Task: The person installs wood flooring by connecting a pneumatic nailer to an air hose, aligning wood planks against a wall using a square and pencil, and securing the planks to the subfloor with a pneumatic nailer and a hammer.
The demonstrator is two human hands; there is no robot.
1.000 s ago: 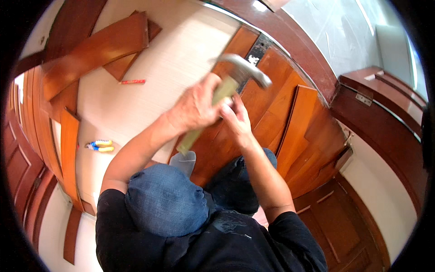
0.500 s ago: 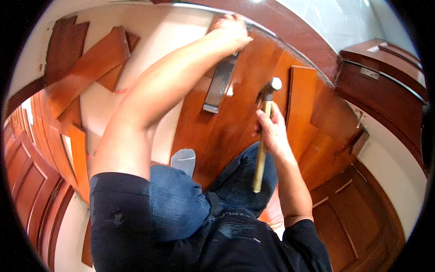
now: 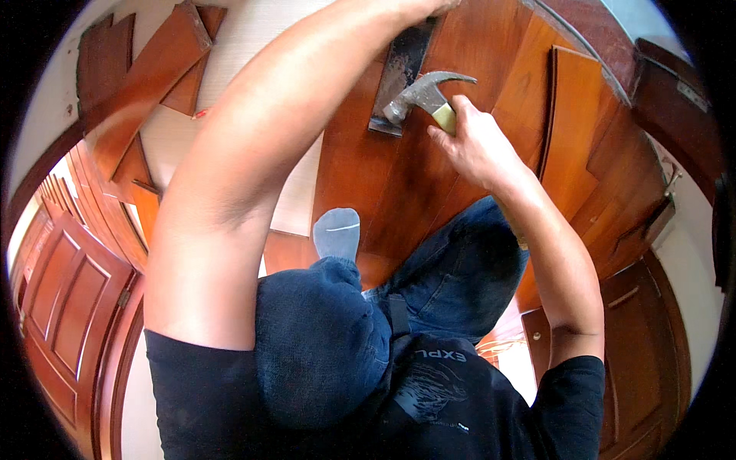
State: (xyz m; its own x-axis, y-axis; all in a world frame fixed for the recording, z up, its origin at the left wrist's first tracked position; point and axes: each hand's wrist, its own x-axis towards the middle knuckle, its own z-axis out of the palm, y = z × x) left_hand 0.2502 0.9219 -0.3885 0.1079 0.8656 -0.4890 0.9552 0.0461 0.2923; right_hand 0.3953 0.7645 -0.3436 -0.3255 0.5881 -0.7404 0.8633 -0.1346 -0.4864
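My right hand (image 3: 475, 142) is closed round the pale yellow handle of a claw hammer (image 3: 431, 93). The hammer's striking face sits at the near end of a dark metal pull bar (image 3: 397, 73), its claw pointing right; whether face and bar touch I cannot tell. The bar lies along reddish-brown floorboards (image 3: 414, 161). Stretched far forward, my left hand (image 3: 435, 6) is at the bar's far end, cut by the top edge, and its fingers do not show.
Loose boards (image 3: 157, 77) lie crosswise at the far left beside a pale underlay (image 3: 238, 61). A single plank (image 3: 573, 107) rests on the laid floor to the right. Panelled doors stand at left (image 3: 73, 284) and lower right (image 3: 644, 337). My socked foot (image 3: 336, 232) is on the floor ahead.
The hammer has swung round from upright, and its head now lies sideways over the bar's near end. The whole view has shifted, so my left hand has mostly left it.
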